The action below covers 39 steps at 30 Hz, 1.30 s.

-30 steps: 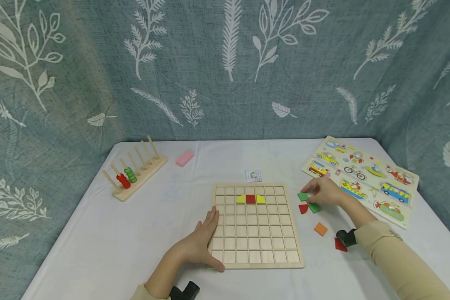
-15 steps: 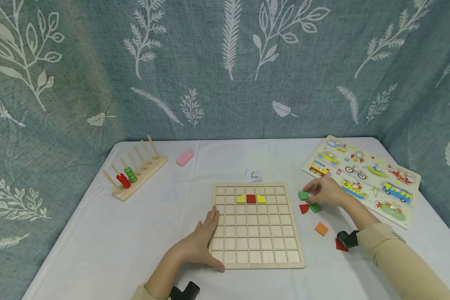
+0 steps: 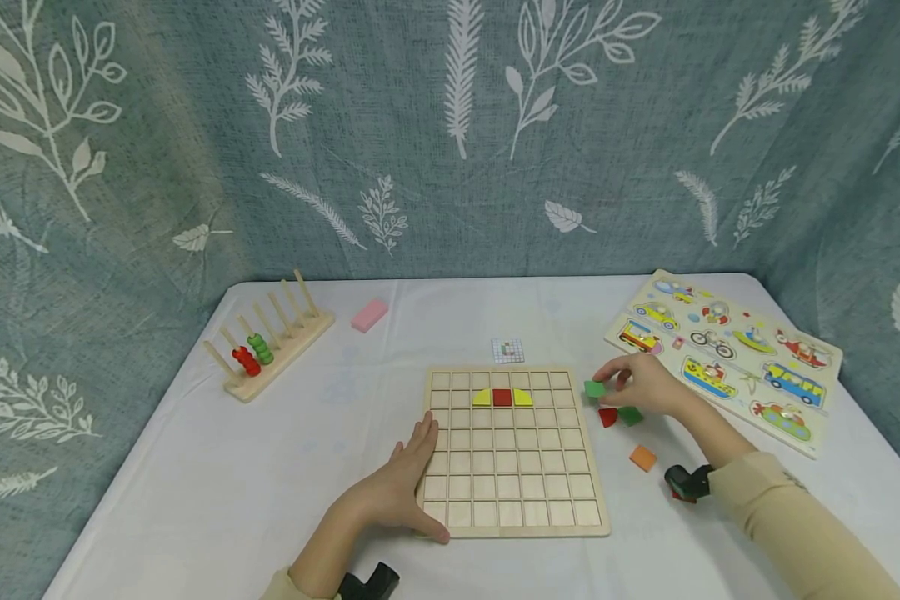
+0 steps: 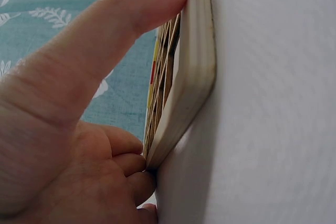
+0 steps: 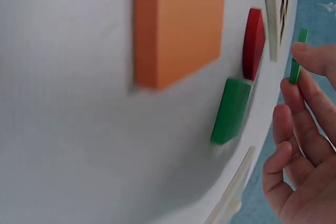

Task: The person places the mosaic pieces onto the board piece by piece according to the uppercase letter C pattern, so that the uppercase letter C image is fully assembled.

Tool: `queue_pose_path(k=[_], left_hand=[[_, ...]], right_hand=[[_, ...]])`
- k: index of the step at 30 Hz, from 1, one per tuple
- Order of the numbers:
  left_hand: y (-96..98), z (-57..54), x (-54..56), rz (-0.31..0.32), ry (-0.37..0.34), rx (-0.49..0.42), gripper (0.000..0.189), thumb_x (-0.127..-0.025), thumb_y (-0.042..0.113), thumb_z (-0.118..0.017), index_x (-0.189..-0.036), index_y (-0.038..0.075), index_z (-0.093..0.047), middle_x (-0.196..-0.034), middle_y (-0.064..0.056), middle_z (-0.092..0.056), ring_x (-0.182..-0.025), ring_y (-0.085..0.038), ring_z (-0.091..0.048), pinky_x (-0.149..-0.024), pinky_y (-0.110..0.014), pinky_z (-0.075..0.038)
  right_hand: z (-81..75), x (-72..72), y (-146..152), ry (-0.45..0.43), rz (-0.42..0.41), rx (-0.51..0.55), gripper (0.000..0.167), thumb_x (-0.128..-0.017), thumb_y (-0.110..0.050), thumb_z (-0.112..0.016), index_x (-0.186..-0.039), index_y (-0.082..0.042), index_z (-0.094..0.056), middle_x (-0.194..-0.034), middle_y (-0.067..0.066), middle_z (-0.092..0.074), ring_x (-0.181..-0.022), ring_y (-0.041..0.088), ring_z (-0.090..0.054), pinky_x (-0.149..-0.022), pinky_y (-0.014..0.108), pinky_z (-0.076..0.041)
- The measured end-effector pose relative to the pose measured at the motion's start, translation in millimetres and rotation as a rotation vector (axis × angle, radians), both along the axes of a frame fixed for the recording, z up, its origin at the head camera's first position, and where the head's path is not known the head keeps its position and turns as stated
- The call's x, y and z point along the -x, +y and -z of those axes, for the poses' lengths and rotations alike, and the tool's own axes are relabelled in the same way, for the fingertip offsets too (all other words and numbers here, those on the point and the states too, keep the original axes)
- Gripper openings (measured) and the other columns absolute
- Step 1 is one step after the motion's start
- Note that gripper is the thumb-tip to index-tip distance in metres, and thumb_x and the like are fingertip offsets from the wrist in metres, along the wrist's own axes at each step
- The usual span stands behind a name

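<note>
My right hand (image 3: 648, 387) pinches a green square tile (image 3: 594, 390) between thumb and fingertips, just off the board's right edge. The right wrist view shows this tile (image 5: 294, 71) edge-on, lifted off the table. Below the hand lie a red quarter-round tile (image 3: 607, 417) and another green tile (image 3: 630, 416). My left hand (image 3: 393, 492) rests against the left side of a wooden grid board (image 3: 506, 462), fingers stretched along its edge and thumb at the front edge. On the board a red square tile (image 3: 502, 398) sits between two yellow quarter-round tiles (image 3: 522, 399).
An orange tile (image 3: 642, 457) lies right of the board; a red tile (image 3: 684, 497) is mostly hidden under the right wrist camera. A small pattern card (image 3: 507, 351) lies behind the board. Around stand a peg rack (image 3: 288, 354), pink block (image 3: 370, 315) and vehicle puzzle (image 3: 727, 354).
My right hand has lifted the green tile and moved it slightly left, towards the board. The left hand and the board have stayed put.
</note>
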<state>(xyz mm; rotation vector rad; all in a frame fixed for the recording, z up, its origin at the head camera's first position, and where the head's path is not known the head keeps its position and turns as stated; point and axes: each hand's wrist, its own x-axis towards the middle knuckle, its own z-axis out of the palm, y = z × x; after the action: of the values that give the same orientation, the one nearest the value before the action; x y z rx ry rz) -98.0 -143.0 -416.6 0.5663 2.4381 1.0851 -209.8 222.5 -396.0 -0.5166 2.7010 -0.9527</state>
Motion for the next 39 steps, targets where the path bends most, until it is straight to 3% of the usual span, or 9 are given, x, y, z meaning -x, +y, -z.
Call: queue_pose_path(k=[8, 15, 23, 33, 39], left_hand=[[0.4, -0.9, -0.3, -0.001, 0.002, 0.001, 0.135, -0.048, 0.033, -0.090, -0.143, -0.007, -0.003, -0.150, -0.018, 0.010, -0.137, -0.032, 0.006, -0.108, -0.053, -0.001], [0.2, -0.9, -0.1, -0.002, 0.005, 0.004, 0.135, -0.047, 0.033, -0.090, -0.143, -0.008, -0.003, -0.150, -0.018, 0.010, -0.137, -0.033, 0.006, -0.108, -0.053, -0.001], [-0.7, -1.0, 0.8, 0.005, 0.002, 0.000, 0.135, -0.048, 0.034, -0.090, -0.143, -0.007, -0.003, -0.150, -0.018, 0.010, -0.137, -0.032, 0.006, -0.108, -0.053, -0.002], [0.2, -1.2, 0.6, -0.004, 0.004, 0.004, 0.135, -0.047, 0.033, -0.090, -0.143, -0.007, -0.004, -0.150, -0.019, 0.009, -0.138, -0.032, 0.005, -0.108, -0.053, -0.003], [0.4, -1.9, 0.7, -0.007, 0.005, 0.011, 0.134, -0.047, 0.033, -0.090, -0.143, -0.008, -0.005, -0.150, -0.019, 0.008, -0.138, -0.032, 0.004, -0.108, -0.053, -0.003]], right_hand=[[1.6, -4.2, -11.7, 0.004, -0.025, 0.018, 0.026, -0.073, -0.012, -0.075, -0.096, -0.003, -0.069, -0.093, 0.007, -0.064, -0.076, 0.017, -0.052, -0.057, 0.026, -0.044], [0.8, -8.4, -24.1, -0.023, -0.019, 0.018, 0.025, -0.072, -0.010, -0.075, -0.095, -0.004, -0.069, -0.088, 0.004, -0.061, -0.071, 0.017, -0.049, -0.048, 0.027, -0.044], [3.4, -12.6, -38.8, -0.014, -0.046, 0.057, 0.024, -0.071, -0.009, -0.075, -0.093, -0.004, -0.069, -0.088, 0.003, -0.063, -0.071, 0.017, -0.048, -0.046, 0.026, -0.044], [7.3, -15.2, -56.9, 0.021, -0.075, 0.056, 0.023, -0.070, -0.013, -0.077, -0.090, -0.006, -0.069, -0.079, -0.003, -0.062, -0.069, 0.013, -0.049, -0.059, 0.024, -0.043], [6.7, -16.1, -67.9, 0.036, -0.113, 0.077, 0.021, -0.071, -0.013, -0.076, -0.089, -0.006, -0.069, -0.082, -0.003, -0.064, -0.066, 0.011, -0.050, -0.057, 0.023, -0.044]])
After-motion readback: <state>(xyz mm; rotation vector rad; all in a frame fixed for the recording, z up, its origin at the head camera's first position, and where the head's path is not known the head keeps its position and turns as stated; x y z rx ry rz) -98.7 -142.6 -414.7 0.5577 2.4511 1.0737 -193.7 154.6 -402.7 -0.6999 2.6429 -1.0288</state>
